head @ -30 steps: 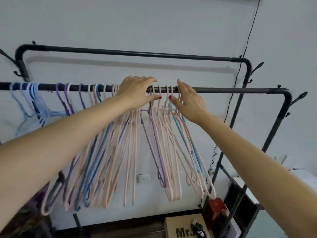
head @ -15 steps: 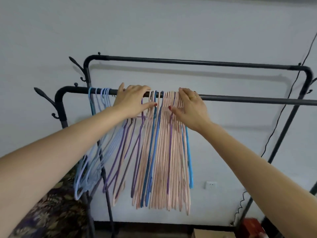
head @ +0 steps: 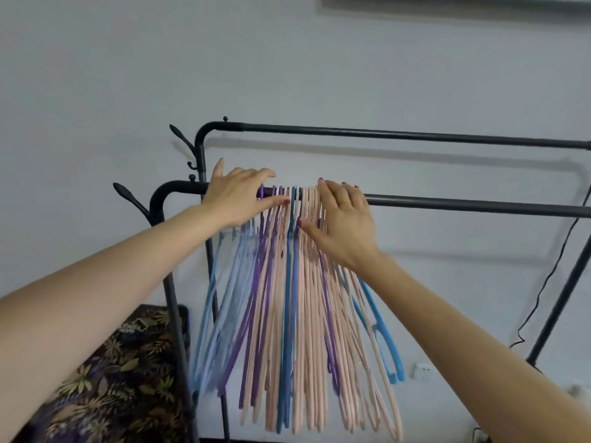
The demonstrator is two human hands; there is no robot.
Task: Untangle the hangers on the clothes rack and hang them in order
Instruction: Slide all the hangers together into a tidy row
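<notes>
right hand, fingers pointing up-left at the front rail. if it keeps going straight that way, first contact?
Probably the pink hanger hooks bunched on the front rail: the right hand already lies against that bundle, fingertips at rail height. Past them the line looks free up to the rear rail and wall; depth is unclear.

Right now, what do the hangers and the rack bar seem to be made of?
Pink hangers: thin rods with a matte, soft look, probably coated wire or plastic; I cannot tell which. Front rack bar: round tube, dark matte finish with a faint sheen, likely painted metal.

Both arms raised; left grip [head: 238, 196] and right grip [head: 340, 219] apparently flat, fingers extended.
</notes>
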